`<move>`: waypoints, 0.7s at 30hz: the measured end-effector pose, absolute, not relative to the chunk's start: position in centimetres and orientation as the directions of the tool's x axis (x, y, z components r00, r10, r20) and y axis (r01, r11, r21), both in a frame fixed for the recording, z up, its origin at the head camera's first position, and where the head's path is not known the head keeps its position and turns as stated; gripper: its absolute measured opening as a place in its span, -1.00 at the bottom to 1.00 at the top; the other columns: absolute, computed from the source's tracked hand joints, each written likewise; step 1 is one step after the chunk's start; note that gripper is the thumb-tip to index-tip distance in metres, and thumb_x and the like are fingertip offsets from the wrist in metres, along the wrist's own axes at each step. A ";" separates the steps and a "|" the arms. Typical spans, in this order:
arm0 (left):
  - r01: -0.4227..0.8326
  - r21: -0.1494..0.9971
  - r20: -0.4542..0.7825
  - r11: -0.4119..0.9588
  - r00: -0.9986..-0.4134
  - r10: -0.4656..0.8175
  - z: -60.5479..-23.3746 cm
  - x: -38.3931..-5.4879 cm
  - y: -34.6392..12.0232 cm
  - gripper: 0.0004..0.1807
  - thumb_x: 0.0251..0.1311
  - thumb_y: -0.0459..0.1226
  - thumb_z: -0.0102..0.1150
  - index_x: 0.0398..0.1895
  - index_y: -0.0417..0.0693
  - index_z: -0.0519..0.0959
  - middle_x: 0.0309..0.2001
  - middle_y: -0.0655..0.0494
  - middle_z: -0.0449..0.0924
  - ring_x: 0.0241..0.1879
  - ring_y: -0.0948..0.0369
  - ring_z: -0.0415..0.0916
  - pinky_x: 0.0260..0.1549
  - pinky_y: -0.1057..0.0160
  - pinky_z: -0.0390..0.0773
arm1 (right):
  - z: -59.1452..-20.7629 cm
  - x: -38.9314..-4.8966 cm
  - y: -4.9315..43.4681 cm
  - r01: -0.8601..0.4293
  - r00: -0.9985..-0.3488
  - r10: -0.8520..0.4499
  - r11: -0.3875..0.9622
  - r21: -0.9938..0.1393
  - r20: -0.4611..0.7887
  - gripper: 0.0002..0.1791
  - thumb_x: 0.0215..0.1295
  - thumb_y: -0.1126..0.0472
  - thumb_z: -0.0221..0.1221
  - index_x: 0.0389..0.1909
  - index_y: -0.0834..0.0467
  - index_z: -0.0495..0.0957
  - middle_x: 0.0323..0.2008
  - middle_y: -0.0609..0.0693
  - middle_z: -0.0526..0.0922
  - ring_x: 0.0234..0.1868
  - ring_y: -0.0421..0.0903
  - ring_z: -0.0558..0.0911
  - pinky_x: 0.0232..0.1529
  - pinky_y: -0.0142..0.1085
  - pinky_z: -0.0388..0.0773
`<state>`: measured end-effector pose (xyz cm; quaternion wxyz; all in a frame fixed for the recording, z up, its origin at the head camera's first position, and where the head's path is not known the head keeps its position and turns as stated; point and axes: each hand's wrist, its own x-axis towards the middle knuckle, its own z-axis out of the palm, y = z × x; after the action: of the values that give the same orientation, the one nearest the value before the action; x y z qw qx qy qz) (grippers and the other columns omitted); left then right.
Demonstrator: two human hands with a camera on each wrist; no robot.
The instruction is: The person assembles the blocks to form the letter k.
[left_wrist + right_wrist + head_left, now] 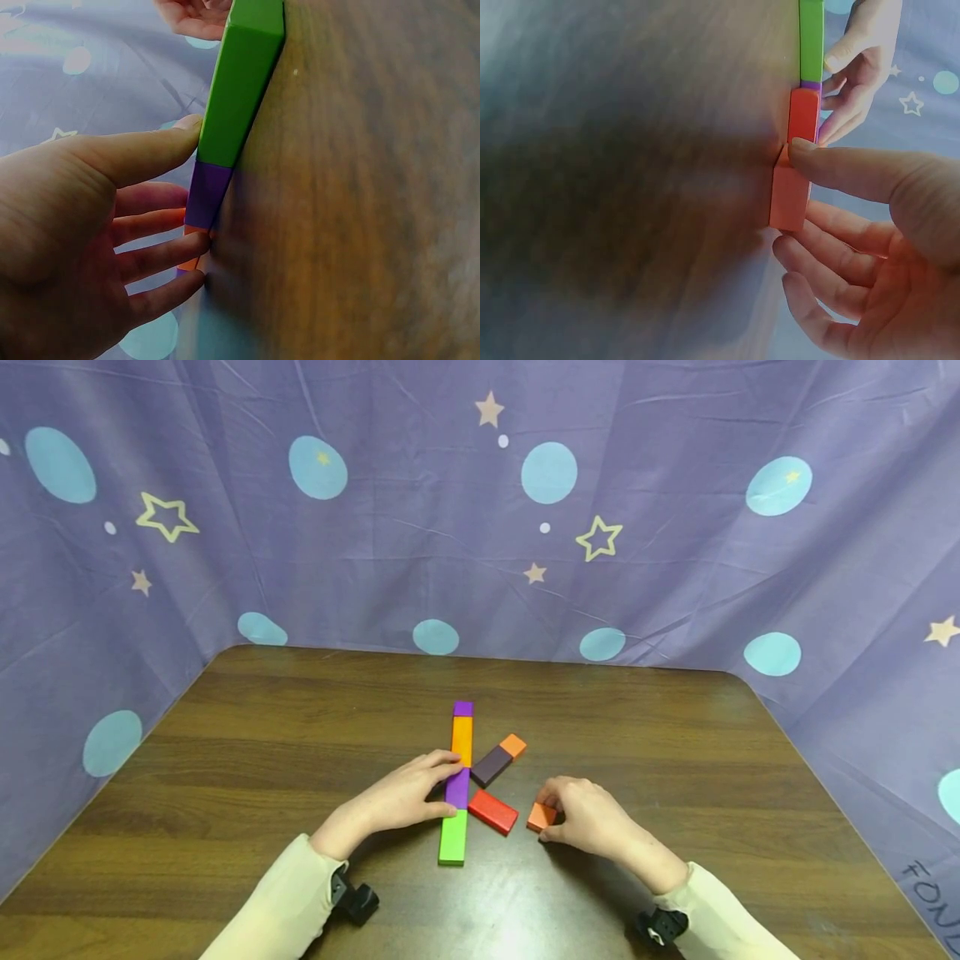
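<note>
A straight row of blocks runs away from the viewer on the table: a green block [453,838] nearest, then a purple block [457,789], an orange block [462,742] and a small purple block [463,709] at the far end. My left hand [405,789] touches the row from its left side, thumb by the green-purple joint and fingers stretched along the farther blocks. To the right, my right hand [592,816] pinches a small orange block [789,196] between thumb and fingers, low at the tabletop. Between the row and that hand lies a red block [492,812], set at a slant.
A dark block [492,765] lies diagonally right of the row, with a small orange block [513,746] at its far end. Brown wooden tabletop [300,718] surrounds them. Behind the table hangs a purple curtain [450,527] with stars and blue dots.
</note>
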<state>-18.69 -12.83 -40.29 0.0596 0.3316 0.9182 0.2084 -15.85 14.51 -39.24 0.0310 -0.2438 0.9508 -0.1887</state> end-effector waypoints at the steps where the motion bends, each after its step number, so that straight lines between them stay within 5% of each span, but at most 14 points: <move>1: 0.584 0.421 0.028 0.694 -0.773 0.633 -40.3 -18.7 -12.8 -0.34 0.10 -0.08 0.20 0.24 -0.18 0.33 0.24 -0.06 0.26 0.22 0.00 0.24 0.19 0.03 0.26 | -39.2 -15.8 14.4 -0.456 -0.879 -0.476 0.812 -0.365 0.038 -0.62 -0.26 0.12 0.45 -0.35 0.07 0.56 -0.44 -0.17 0.55 -0.39 -0.21 0.53 -0.39 -0.31 0.46; 21: 0.575 0.422 0.017 0.701 -0.778 0.628 -40.2 -18.7 -12.8 -0.34 0.09 -0.08 0.20 0.24 -0.18 0.32 0.25 -0.07 0.26 0.22 0.00 0.24 0.19 0.03 0.26 | -39.8 -15.2 13.5 -0.506 -0.853 -0.514 0.775 -0.378 0.090 -0.63 -0.30 0.06 0.47 -0.43 0.03 0.55 -0.49 -0.21 0.46 -0.45 -0.27 0.47 -0.45 -0.41 0.40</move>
<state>-18.70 -12.77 -40.19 0.0643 0.3272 0.9199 0.2065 -15.20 13.46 -39.80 0.0092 -0.2707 0.9420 -0.1980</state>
